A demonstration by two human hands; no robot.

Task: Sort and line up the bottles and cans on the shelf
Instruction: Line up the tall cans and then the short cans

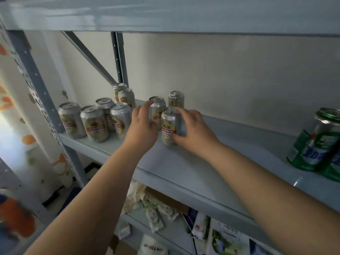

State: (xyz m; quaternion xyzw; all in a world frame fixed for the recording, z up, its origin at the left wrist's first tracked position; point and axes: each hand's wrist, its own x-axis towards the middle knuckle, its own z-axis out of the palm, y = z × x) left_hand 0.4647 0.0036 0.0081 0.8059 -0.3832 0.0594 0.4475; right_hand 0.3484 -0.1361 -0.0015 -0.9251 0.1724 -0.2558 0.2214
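Several silver cans with gold-and-red labels stand on the grey shelf [193, 173]. A cluster of them [93, 123] sits at the left end, two more [125, 94] behind. My right hand [193, 129] wraps around the front can [168, 126], thumb on its lower face. My left hand [142, 124] has its fingers on the can behind it [157, 107], reaching up to its rim. Another silver can [176, 99] stands at the back. Green cans [318, 142] stand at the right end.
The upper shelf board [165, 13] hangs close overhead. A grey upright post [120, 57] and a diagonal brace [88, 56] stand behind the cans. Packets and boxes [156, 212] lie on the lower shelf. A patterned curtain [27, 144] hangs at the left.
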